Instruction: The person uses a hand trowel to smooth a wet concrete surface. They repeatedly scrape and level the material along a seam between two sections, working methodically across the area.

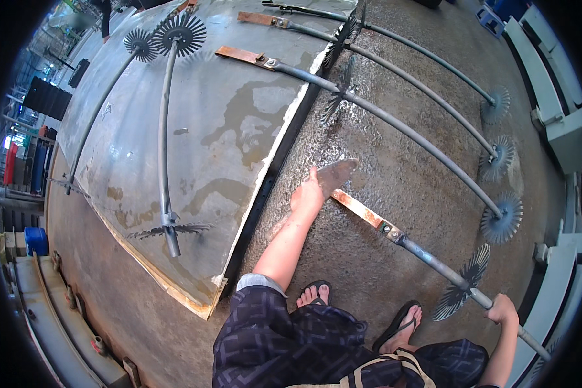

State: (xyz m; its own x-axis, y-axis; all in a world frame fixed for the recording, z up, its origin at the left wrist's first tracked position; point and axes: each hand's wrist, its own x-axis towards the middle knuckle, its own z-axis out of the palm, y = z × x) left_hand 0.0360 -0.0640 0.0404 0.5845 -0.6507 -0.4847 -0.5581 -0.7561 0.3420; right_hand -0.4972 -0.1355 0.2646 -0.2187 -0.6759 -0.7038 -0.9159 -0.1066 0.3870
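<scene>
My left hand (309, 194) is closed on a flat grey-brown blade-shaped plate (337, 176), whose exact kind I cannot make out. Right beside that plate is the copper-coloured end strip (357, 209) of a grey metal rod (433, 260). A bolt joins the strip to the rod. Further along, the rod carries a dark slotted disc (463, 283) with radiating blades. My right hand (502, 309) wraps round the rod beyond this disc. The rod slants down to the lower right, where a second disc (542, 363) partly shows in shadow.
Several similar rods (407, 132) rest across the dark edge of a low sheet-topped platform (229, 174), their far discs (502, 216) over the wet floor. Two more rods (164, 129) lie on its top. A pale metal frame (553, 294) runs along the right. My sandalled feet (314, 295) stand below.
</scene>
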